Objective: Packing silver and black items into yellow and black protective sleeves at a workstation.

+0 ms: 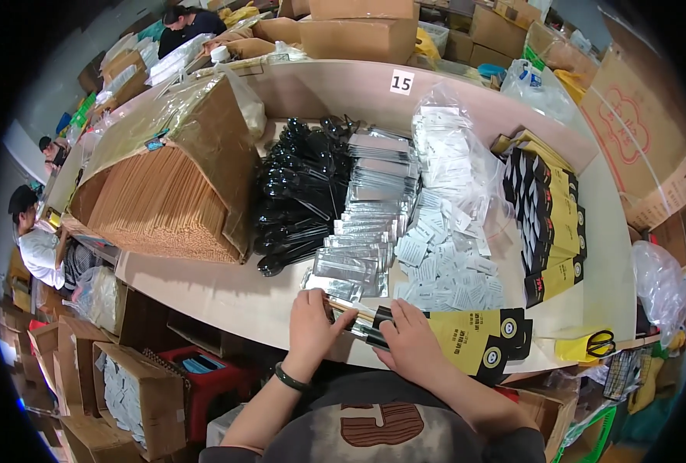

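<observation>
Two hands at the near edge of the tabletop [227, 297], both at about 6 o'clock in the view. Left hand [312, 324], dark band on the wrist, lies palm down with fingers curled over one end of a small bundle of chopsticks and a black utensil [358, 318], gripping it. Right hand [409, 339] presses flat on the bundle's other end and on the mouth of one yellow-and-black paper sleeve [474, 339]; fingers spread, holding it down rather than clenched. The bundle sits between the two hands, touching both, and the sleeve runs out toward 3 o'clock from the right hand. At 12 o'clock from the hands: one heap of silver foil packets [366, 224], too many to count. At 11 o'clock, one pile of black plastic spoons [300, 193], uncounted. At 1 o'clock, one spread of small white sachets [447, 262], partly in a clear bag. At 2 o'clock, four stacks of yellow-and-black sleeves [551, 224] standing on edge. At 10 o'clock, one big open carton of wooden chopsticks [161, 204]. One pair of scissors [601, 342] with yellow handles at 3 o'clock, well apart from the right hand.
</observation>
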